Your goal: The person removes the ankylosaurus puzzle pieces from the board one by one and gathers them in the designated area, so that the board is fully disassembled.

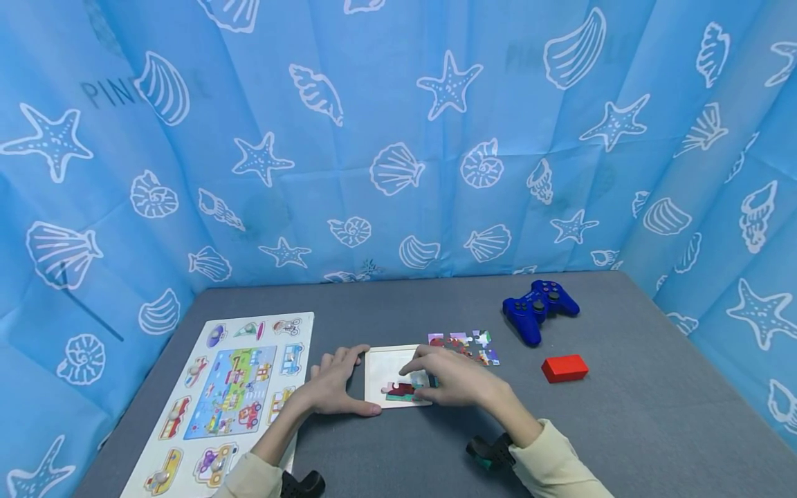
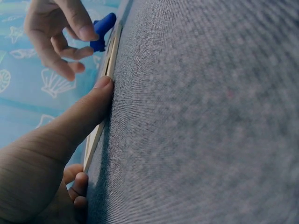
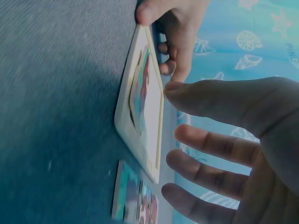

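Note:
A shallow, light wooden jigsaw tray (image 1: 380,363) lies flat before me, with a few joined puzzle pieces (image 1: 400,392) along its near side. My left hand (image 1: 332,389) grips the tray at its left end, the thumb (image 2: 100,93) against the near edge and the other fingers round the left side. Over the tray's right part hovers my right hand (image 1: 463,377), its fingers (image 3: 210,172) loosely extended with nothing between them. Beyond the tray's right edge lies a group of loose puzzle pieces (image 1: 483,339), partly hidden by the right hand in the head view.
On the left lies a large white peg puzzle board (image 1: 202,377) with vehicle pieces, partly under the left forearm. A blue game controller (image 1: 539,308) and a red block (image 1: 564,368) sit to the right on the grey table (image 1: 647,415). A blue shell-patterned curtain (image 1: 398,228) hangs behind.

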`<state>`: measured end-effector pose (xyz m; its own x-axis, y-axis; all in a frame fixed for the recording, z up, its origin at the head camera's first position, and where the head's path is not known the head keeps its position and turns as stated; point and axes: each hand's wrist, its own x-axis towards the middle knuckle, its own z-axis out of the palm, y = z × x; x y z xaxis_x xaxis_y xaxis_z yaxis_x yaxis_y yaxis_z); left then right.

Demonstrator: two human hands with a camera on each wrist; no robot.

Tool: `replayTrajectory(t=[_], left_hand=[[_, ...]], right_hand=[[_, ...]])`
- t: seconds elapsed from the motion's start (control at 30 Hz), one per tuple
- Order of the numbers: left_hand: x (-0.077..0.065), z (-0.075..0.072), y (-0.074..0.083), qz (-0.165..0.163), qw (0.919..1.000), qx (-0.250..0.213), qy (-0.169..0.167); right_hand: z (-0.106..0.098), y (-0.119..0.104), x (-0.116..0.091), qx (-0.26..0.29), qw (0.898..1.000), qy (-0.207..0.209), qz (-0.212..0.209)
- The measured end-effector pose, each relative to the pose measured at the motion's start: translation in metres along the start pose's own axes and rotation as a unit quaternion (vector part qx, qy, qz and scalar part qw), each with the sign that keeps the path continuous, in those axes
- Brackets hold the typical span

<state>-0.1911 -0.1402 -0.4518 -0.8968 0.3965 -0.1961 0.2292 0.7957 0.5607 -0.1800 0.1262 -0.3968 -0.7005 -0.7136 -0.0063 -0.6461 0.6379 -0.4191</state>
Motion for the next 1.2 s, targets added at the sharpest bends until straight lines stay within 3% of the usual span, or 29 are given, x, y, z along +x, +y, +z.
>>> replayTrajectory(t=[0.4, 0.6, 0.77, 1.2], left_hand=[[-0.003, -0.001, 0.0, 0.016, 0.9999, -0.005, 0.002], [-0.001, 0.001, -0.003, 0.026, 0.9996, -0.007, 0.002], [0.002, 0.003, -0.006, 0.016, 0.9998, -0.01, 0.007], [0.004, 0.005, -0.009, 0.015, 0.9997, -0.009, 0.015]], right_hand=[[0.011, -0.011, 0.023, 0.018, 0.998, -0.057, -0.02], [0.013, -0.012, 0.028, 0.017, 0.995, -0.1, -0.005], [0.013, -0.012, 0.029, 0.026, 0.994, -0.105, 0.018], [0.014, -0.01, 0.029, 0.058, 0.994, -0.092, 0.028]])
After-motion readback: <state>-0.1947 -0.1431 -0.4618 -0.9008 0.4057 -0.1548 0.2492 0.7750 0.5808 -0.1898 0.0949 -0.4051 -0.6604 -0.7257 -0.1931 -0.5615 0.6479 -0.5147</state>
